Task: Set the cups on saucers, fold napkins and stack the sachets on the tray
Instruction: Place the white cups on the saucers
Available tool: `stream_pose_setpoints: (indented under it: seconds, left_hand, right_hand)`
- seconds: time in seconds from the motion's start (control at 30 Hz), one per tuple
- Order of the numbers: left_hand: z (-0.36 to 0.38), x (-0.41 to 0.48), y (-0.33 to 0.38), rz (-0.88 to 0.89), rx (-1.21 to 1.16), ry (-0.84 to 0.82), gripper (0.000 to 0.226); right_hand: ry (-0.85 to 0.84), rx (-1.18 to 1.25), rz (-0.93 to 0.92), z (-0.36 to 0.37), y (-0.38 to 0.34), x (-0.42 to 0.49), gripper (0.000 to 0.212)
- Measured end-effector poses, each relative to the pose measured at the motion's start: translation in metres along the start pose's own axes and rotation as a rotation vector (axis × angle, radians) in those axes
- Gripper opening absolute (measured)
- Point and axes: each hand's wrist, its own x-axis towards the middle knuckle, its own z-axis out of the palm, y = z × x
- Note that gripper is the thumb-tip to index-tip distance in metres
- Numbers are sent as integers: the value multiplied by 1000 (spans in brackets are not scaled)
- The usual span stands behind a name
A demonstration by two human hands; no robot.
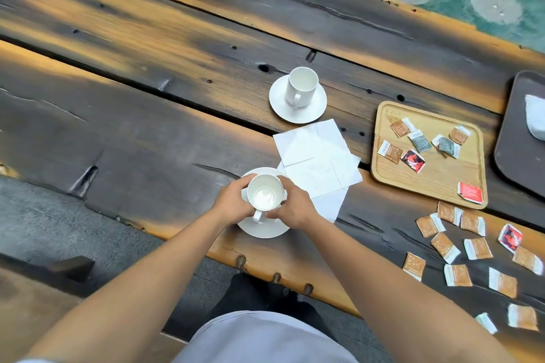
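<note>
A white cup (265,193) stands on a white saucer (262,230) near the table's front edge. My left hand (233,201) and my right hand (296,204) clasp it from both sides, its handle pointing toward me. A second white cup (302,85) rests on its own saucer (315,108) farther back. Unfolded white napkins (318,162) lie overlapped between the two saucers. A light wooden tray (442,176) to the right holds several scattered sachets (420,142). More sachets (445,246) lie loose on the table at the front right.
A dark tray (513,153) with a white cloth (535,117) sits at the far right edge. The dark plank table (147,82) stretches left and back. Below its front edge are a grey floor and a wooden bench (35,303).
</note>
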Motion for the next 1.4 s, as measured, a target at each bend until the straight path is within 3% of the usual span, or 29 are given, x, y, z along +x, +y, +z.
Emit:
stream_pose_setpoints:
  seconds: [0.53, 1.03, 1.4]
  left_hand:
    - [6, 8, -8, -52, 10, -22, 77]
    - [-13, 17, 11, -103, 86, -178, 61]
    - [-16, 27, 11, -28, 156, -250, 65]
  right_hand:
    - [-6, -50, 31, 1, 4, 4, 73]
    - [-57, -106, 125, 0, -5, -5, 98]
    - [-29, -80, 129, 1, -4, -11, 81]
